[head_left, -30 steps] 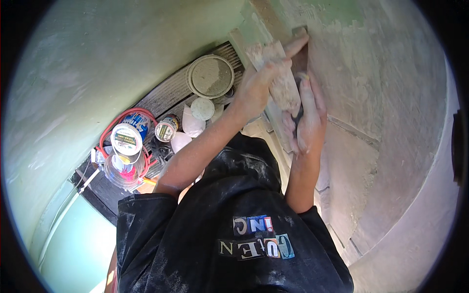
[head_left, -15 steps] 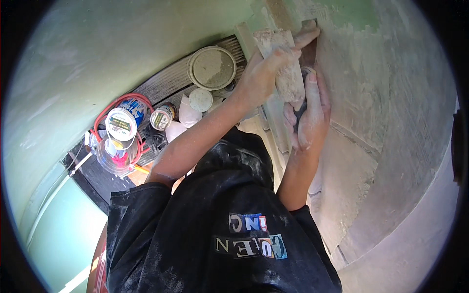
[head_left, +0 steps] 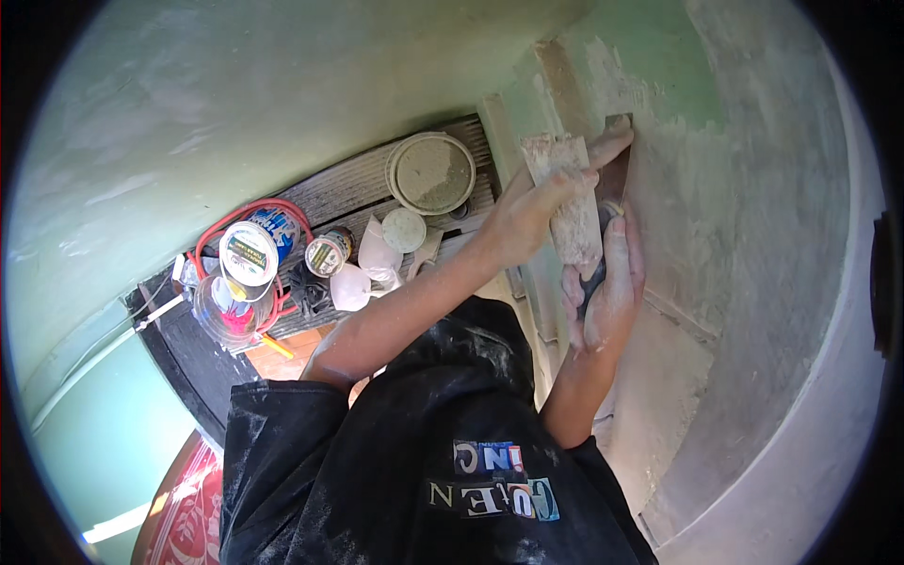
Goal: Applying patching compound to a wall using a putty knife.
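My left hand [head_left: 529, 215] grips a flat, plaster-caked board [head_left: 576, 226], with the thumb across its face. The index finger of that hand reaches past the board to the upper end of a metal blade. That blade belongs to a putty knife [head_left: 617, 177], whose dark handle is wrapped by my right hand [head_left: 612, 287]. The blade lies close to the skim-coated wall [head_left: 702, 254]; whether it touches is unclear. White dust covers both hands. Part of the knife is hidden behind the board.
On a dark slatted surface [head_left: 353, 212] at left stand a round bucket of grey plaster [head_left: 431, 177], a small labelled tin [head_left: 328, 252], a white-lidded tub [head_left: 248, 254] and a red hose [head_left: 202, 235]. Pale paper-like pieces [head_left: 350, 287] lie near them. A green wall [head_left: 217, 113] runs behind.
Everything sits lower in view, as the head view has shifted. Both hands keep the same hold on board and knife, with little change relative to the wall.
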{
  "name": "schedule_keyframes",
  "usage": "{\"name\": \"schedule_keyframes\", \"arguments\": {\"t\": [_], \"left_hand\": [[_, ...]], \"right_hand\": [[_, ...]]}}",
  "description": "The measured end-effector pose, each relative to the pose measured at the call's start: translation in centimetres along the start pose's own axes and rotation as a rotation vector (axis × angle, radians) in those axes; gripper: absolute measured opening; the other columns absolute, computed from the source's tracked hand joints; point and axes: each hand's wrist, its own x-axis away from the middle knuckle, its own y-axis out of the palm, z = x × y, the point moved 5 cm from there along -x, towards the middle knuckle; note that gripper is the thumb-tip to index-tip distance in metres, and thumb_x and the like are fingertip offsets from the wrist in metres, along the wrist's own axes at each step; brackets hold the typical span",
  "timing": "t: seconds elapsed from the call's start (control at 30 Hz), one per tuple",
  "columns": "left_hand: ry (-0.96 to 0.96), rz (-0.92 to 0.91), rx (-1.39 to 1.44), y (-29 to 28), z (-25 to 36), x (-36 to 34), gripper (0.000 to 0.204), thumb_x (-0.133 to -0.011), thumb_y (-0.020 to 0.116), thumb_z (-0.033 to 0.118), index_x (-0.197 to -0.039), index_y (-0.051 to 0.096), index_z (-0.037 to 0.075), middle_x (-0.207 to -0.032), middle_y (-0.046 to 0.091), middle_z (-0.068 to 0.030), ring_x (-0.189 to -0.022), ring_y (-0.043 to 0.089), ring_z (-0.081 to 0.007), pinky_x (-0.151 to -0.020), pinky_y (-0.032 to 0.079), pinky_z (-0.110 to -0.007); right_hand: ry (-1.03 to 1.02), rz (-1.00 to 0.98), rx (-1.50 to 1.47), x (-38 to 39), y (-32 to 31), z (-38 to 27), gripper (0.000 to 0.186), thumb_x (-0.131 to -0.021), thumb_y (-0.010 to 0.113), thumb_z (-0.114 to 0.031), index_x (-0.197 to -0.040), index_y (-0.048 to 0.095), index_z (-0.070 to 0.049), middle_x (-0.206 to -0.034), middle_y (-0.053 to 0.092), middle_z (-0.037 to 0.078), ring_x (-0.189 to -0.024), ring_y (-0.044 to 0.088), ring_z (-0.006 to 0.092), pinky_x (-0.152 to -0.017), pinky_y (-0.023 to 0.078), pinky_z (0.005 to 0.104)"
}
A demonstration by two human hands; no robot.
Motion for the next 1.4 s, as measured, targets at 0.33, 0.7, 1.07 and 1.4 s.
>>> {"name": "schedule_keyframes", "arguments": {"t": [0.33,0.7,1.07,1.4], "left_hand": [[-0.02,-0.036,-0.038,0.8,1.0,0.1,0.054,-0.1,0.042,0.024,-0.143,0.053,-0.006,-0.155,0.047,-0.0198,-0.146,0.04,-0.0253,-0.12,0.025,-0.037],[0.045,-0.077,-0.036,0.1,-0.2,-1.1,0.059,-0.099,0.038,0.028,-0.144,0.049,-0.01,-0.155,0.044,-0.0237,-0.149,0.035,-0.0307,-0.123,0.019,-0.039],[-0.017,-0.019,0.181,0.5,0.5,-1.3,0.057,-0.101,0.037,0.026,-0.145,0.052,-0.006,-0.154,0.048,-0.0183,-0.147,0.037,-0.0262,-0.123,0.019,-0.037],[-0.101,-0.038,0.083,0.3,1.5,-1.7,0.071,-0.094,0.035,0.03,-0.145,0.04,-0.019,-0.157,0.04,-0.0276,-0.153,0.026,-0.0324,-0.127,0.01,-0.041]], "right_hand": [[-0.094,-0.033,0.036,-0.6,-0.8,0.6,0.037,-0.108,0.05,-0.029,-0.133,0.054,-0.002,-0.078,0.059,0.004,-0.042,0.04,0.007,-0.036,0.029,0.0206],[-0.036,-0.054,0.006,0.4,0.3,-0.6,0.036,-0.109,0.048,-0.029,-0.132,0.053,-0.001,-0.076,0.058,0.004,-0.043,0.04,0.0063,-0.036,0.029,0.0212],[-0.021,-0.061,0.018,0.0,1.6,-0.4,0.036,-0.109,0.048,-0.028,-0.133,0.053,-0.002,-0.076,0.059,0.004,-0.043,0.041,0.0062,-0.037,0.03,0.0215],[0.01,-0.028,-0.045,-0.2,1.8,0.1,0.036,-0.109,0.049,-0.03,-0.132,0.055,-0.003,-0.077,0.06,0.004,-0.043,0.042,0.0065,-0.036,0.03,0.0217]]}}
